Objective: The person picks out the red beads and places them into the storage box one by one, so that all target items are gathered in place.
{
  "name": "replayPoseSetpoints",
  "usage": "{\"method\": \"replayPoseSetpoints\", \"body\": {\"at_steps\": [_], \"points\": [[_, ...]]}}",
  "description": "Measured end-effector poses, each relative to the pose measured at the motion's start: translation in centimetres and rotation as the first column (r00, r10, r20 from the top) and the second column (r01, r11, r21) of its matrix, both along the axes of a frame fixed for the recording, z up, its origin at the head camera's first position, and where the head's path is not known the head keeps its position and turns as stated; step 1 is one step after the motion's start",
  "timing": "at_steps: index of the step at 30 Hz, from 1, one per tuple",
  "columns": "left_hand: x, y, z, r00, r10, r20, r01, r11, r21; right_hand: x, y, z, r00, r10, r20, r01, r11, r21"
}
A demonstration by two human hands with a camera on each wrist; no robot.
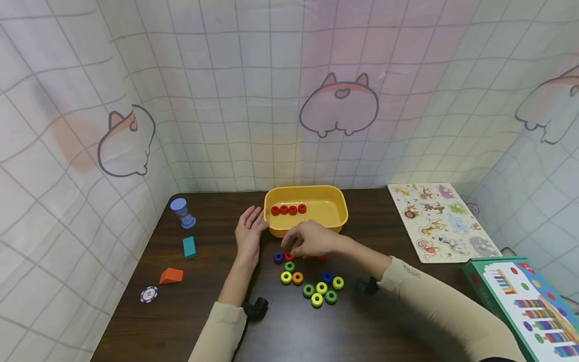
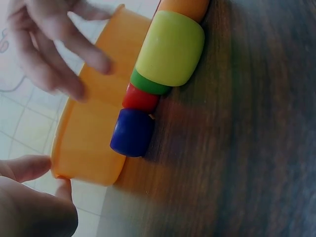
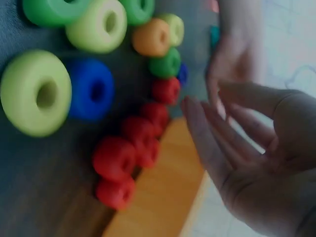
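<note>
My left hand (image 1: 249, 240) rests at the left side of a yellow plastic tray (image 1: 327, 208), its fingertips touching the rim. Inside the tray, several red ring beads (image 1: 284, 209) stand in a row. Just in front of the tray, my right hand (image 1: 312, 239) hovers over more red beads (image 3: 114, 159) on the table, partly hidden under it in the head view. In the right wrist view its thumb and fingers are apart with no bead between them. Nearby lie a dark blue bead (image 2: 132, 132), a green bead (image 1: 289, 266), a yellow bead (image 1: 286, 277) and an orange bead (image 1: 297, 278).
More yellow, green and blue beads (image 1: 327, 277) lie nearer me. On the left are an hourglass (image 1: 183, 213), a teal block (image 1: 189, 247), an orange wedge (image 1: 171, 275) and a poker chip (image 1: 149, 294). An animal puzzle board (image 1: 434, 216) and a green box (image 1: 520, 296) are on the right.
</note>
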State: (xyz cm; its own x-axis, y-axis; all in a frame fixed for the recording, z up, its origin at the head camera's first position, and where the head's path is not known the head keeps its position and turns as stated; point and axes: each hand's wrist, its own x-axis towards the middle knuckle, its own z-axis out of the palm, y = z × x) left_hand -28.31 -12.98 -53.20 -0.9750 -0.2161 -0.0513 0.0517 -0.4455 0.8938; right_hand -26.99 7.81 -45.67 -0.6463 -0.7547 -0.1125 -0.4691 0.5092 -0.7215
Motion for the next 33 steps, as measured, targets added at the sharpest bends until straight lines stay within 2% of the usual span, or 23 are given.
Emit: {"method": "replayPoseSetpoints", "body": {"at_steps": [3,6,11,15,19,24,29,33], "points": [[-0.1,0.1,0.0,1.000,-0.001,-0.002,0.001,1.000,0.008,0.4,-0.7,-1.2,0.999,-0.017,-0.033,0.019,0.998,0.061],[-0.1,0.2,0.0,1.000,-0.001,-0.003,0.001,1.000,0.006,0.6,-1.1,-2.1,0.998,-0.066,-0.016,0.067,0.993,0.101],[-0.1,0.4,0.0,1.000,0.000,-0.012,0.000,1.000,-0.001,0.8,-1.5,-3.0,0.985,-0.129,0.114,0.122,0.990,0.064],[-0.2,0.4,0.0,1.000,0.002,-0.010,-0.002,1.000,-0.010,0.8,-1.4,-2.9,0.973,-0.143,0.184,0.140,0.990,0.028],[-0.1,0.3,0.0,1.000,0.005,-0.010,-0.005,1.000,-0.019,0.5,-1.0,-1.8,0.963,-0.137,0.232,0.143,0.990,-0.009],[0.0,0.2,0.0,1.000,0.004,-0.021,-0.004,1.000,-0.021,-1.0,-0.1,1.1,0.955,-0.115,0.272,0.141,0.987,-0.079],[0.0,0.2,-0.1,1.000,0.011,-0.015,-0.011,1.000,-0.009,-3.7,1.2,3.9,0.937,-0.167,0.308,0.214,0.968,-0.127],[-0.1,0.1,-0.1,0.999,0.032,-0.020,-0.032,0.999,0.010,-6.6,2.1,4.7,0.909,-0.251,0.332,0.312,0.940,-0.142]]}}
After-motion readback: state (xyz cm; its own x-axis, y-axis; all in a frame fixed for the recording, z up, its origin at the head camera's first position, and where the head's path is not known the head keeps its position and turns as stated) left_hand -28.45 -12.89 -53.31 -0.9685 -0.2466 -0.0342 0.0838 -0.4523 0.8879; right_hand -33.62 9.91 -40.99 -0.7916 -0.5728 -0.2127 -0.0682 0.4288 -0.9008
